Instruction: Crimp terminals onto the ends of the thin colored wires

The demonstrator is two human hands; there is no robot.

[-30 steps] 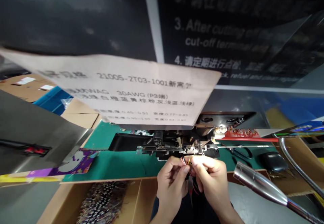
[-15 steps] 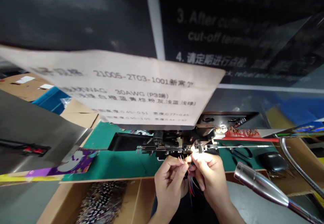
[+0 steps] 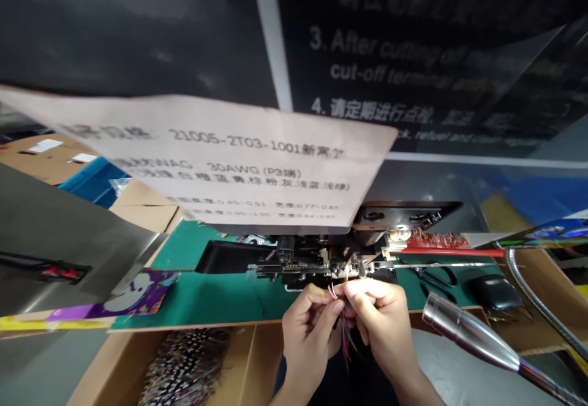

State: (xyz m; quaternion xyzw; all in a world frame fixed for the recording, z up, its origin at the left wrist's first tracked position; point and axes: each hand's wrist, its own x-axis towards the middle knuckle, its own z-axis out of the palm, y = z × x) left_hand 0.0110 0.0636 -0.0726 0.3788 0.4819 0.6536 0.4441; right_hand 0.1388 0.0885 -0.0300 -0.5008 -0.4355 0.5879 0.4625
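Thin coloured wires (image 3: 331, 291) fan out between my fingers, red and white ends pointing up and the rest of the bundle hanging below. My left hand (image 3: 309, 326) pinches them between thumb and forefinger. My right hand (image 3: 379, 314) is closed beside it, its thumb and forefinger pinching a wire just in front of the crimping machine (image 3: 349, 262). Both hands almost touch. Whether a wire tip lies inside the machine's die is too small to tell. A metal terminal strip (image 3: 298, 269) runs across the machine's front.
A paper label (image 3: 257, 161) hangs on the machine's dark body above. On the green mat (image 3: 215, 302) lie scissors (image 3: 436, 277) and a black mouse-like object (image 3: 495, 291). A lamp (image 3: 473, 332) reaches in from the right. Bundled wires (image 3: 184, 363) fill a cardboard box at lower left.
My right hand has shifted slightly left, and the wire ends between the fingers have rearranged. The hanging wires have swung a little. The view has moved slightly.
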